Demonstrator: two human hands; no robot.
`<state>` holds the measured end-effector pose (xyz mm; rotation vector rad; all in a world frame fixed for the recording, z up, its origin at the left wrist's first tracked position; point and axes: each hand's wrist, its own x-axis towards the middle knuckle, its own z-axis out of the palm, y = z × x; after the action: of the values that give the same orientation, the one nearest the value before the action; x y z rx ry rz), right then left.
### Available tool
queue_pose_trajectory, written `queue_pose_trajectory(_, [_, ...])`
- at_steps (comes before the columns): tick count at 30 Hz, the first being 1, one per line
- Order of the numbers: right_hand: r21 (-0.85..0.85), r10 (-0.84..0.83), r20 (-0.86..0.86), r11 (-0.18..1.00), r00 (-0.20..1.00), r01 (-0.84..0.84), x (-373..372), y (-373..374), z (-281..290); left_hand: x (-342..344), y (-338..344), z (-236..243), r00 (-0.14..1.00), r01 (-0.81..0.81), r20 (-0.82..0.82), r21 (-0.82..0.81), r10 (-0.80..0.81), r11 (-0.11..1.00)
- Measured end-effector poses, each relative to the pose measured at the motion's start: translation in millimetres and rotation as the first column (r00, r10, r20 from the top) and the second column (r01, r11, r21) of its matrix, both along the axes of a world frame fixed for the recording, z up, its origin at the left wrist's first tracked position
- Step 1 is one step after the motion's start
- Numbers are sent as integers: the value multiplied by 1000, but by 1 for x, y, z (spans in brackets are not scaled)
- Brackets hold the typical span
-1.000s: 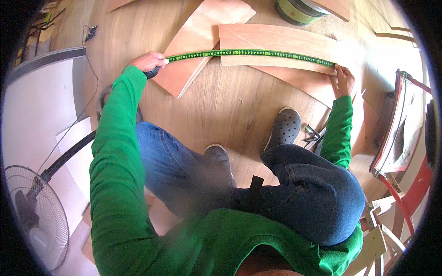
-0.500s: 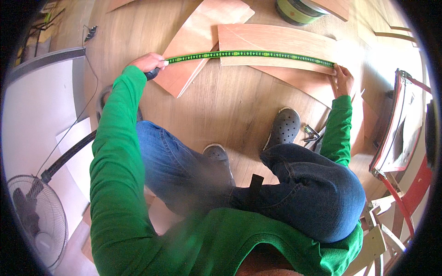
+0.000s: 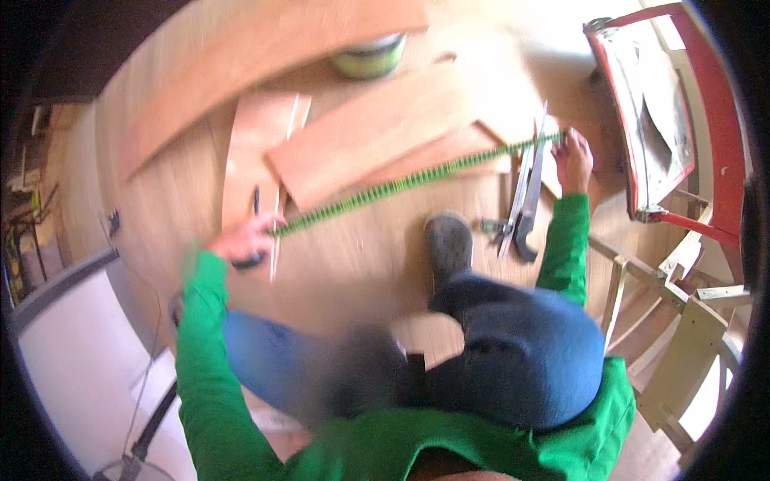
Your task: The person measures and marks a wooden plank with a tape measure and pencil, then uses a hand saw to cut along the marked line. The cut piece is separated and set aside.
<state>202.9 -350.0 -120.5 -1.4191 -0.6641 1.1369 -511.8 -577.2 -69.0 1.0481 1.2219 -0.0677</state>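
A green tape measure (image 3: 405, 184) is stretched slantwise between my hands, its blade rising toward the right. My left hand (image 3: 243, 240), blurred by motion, is closed around the dark case end. A thin dark stick (image 3: 257, 200) shows just above those fingers; I cannot tell whether it is held or lies on the board. At the far end of the blade, my right hand (image 3: 575, 164) pinches the tip. Beyond the tape lies a reddish plywood piece (image 3: 377, 132), and the blade hangs clear of its top edge. Another plywood board (image 3: 261, 144) lies beside my left hand.
A long plywood board (image 3: 265, 60) spans the back, near a green-banded bucket (image 3: 369, 60). By my right forearm lie a clamp (image 3: 491, 226) and a dark-handled tool (image 3: 525, 232). A red frame (image 3: 726, 152) and wooden framework (image 3: 674, 289) stand at right, a fan (image 3: 132, 469) lower left.
My view has swung to the right. My left hand has come nearer and lower, so the tape now slants and no longer runs along the plywood. Both hands still hold it.
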Motion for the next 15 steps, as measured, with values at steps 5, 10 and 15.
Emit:
queue_pose_trajectory(5, [34,18,-74,999,997,-16,31,-61,12,96,33,14,965,262,13,-16,-262,965])
queue_pose_trajectory(10, [-108,264,-105,955,959,-275,-47,-150,8,175,53,13,944,309,-120,4,-307,951])
queue_pose_trajectory(15, [-132,719,-134,669,682,-732,-148,-205,-5,245,41,4,980,184,-92,49,-179,982])
